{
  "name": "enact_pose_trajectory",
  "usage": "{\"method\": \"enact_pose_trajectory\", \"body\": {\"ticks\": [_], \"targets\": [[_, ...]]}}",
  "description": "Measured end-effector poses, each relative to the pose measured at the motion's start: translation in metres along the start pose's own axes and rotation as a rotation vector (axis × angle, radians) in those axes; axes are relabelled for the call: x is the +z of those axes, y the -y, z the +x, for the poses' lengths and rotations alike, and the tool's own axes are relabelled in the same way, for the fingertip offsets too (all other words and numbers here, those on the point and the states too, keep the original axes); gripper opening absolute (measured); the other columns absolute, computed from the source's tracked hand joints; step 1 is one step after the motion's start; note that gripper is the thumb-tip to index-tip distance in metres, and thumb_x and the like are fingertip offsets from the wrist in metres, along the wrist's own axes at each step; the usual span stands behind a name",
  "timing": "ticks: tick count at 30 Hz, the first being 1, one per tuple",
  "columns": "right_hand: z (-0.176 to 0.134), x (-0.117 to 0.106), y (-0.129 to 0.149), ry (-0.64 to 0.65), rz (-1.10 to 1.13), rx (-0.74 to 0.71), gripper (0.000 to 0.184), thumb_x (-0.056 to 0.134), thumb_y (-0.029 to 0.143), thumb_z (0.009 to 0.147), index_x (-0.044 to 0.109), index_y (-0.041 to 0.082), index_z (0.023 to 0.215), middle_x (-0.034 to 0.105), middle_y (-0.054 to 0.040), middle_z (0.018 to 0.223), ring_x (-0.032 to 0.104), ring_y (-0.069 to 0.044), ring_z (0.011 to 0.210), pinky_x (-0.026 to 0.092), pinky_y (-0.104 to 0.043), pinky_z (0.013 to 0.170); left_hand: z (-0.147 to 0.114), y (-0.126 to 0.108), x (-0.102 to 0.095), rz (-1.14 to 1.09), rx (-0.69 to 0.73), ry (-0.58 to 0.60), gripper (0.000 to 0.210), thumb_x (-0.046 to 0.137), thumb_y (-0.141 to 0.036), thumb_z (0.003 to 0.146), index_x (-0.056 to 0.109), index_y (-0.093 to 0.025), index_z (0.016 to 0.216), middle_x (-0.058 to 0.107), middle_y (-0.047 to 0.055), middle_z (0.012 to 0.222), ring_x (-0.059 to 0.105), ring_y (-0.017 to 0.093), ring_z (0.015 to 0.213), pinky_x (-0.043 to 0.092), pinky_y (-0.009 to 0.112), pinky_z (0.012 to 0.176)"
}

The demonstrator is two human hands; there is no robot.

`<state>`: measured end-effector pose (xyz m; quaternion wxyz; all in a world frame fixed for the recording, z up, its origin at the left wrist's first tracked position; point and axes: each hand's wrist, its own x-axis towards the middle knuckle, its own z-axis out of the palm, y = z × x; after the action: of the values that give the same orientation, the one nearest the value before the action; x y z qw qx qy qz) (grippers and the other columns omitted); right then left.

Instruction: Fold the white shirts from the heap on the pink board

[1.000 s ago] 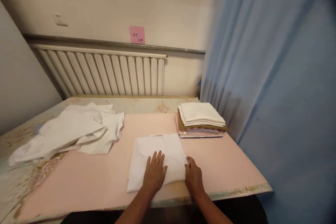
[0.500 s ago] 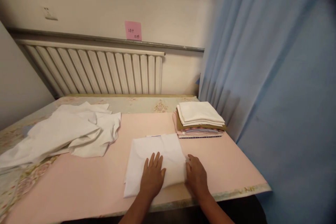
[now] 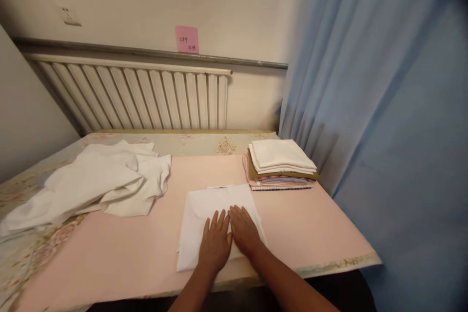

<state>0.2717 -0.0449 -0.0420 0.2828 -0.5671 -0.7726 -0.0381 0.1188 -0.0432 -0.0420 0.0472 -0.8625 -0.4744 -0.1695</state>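
Far left: crumpled white cloth [image 3: 84, 180], lying loose on the pink-covered bench [image 3: 120, 248] and spilling past the pink onto floral covering.

Centre: folded white cloth [image 3: 193, 226], lying flat near the bench's front edge, under-layers peeking out along its right side; by judgement, these are needing squaring before firm pressing.

Left hand [image 3: 215, 243]: resting palm down on the folded white cloth, fingers extended and slightly apart, gripping nothing; probably best serving as anchor.

Right hand [image 3: 244, 230]: resting flat on the same cloth, just beside the left, fingers straight and lying close together; contact between the hands, cannot tell. Light, even strokes outward should be suiting thin fabric; dragging would be risking skewed layers and fresh creases.

Far right: stack of folded fabrics [image 3: 283, 162], sitting beyond the right hand, white layers topping an olive one.
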Motion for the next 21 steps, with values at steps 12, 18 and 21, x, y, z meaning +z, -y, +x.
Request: {"method": "enact_pose_trajectory", "body": {"ticks": [12, 18, 21], "targets": [[-0.005, -0.006, -0.009, -0.019, -0.073, 0.13, 0.042, 0.043, 0.016, 0.09, 0.053, 0.013, 0.131, 0.048, -0.0132, 0.141, 0.037, -0.026, 0.136, 0.027, -0.048, 0.113, -0.009, 0.029, -0.008, 0.045, -0.059, -0.021, 0.051, 0.035, -0.039, 0.094, 0.041, -0.022, 0.142, 0.04, 0.006, 0.149, 0.029, 0.029, 0.14, 0.025, 0.051, 0.113], [-0.007, -0.001, -0.012, -0.044, -0.102, 0.125, 0.041, 0.042, 0.019, 0.091, 0.054, 0.013, 0.13, 0.049, -0.0129, 0.141, 0.037, -0.024, 0.136, 0.026, -0.045, 0.113, -0.022, 0.054, -0.016, 0.098, -0.183, 0.005, 0.052, 0.032, -0.04, 0.095, 0.04, -0.021, 0.143, 0.035, 0.005, 0.152, 0.026, 0.028, 0.141, 0.024, 0.05, 0.113], [-0.008, 0.002, -0.013, -0.044, -0.128, 0.125, 0.04, 0.042, 0.021, 0.092, 0.054, 0.014, 0.13, 0.049, -0.0117, 0.141, 0.038, -0.023, 0.135, 0.025, -0.043, 0.114, -0.029, 0.067, -0.014, 0.126, -0.266, 0.027, 0.055, 0.03, -0.042, 0.095, 0.037, -0.02, 0.144, 0.032, 0.005, 0.153, 0.025, 0.028, 0.142, 0.023, 0.05, 0.113]]}}
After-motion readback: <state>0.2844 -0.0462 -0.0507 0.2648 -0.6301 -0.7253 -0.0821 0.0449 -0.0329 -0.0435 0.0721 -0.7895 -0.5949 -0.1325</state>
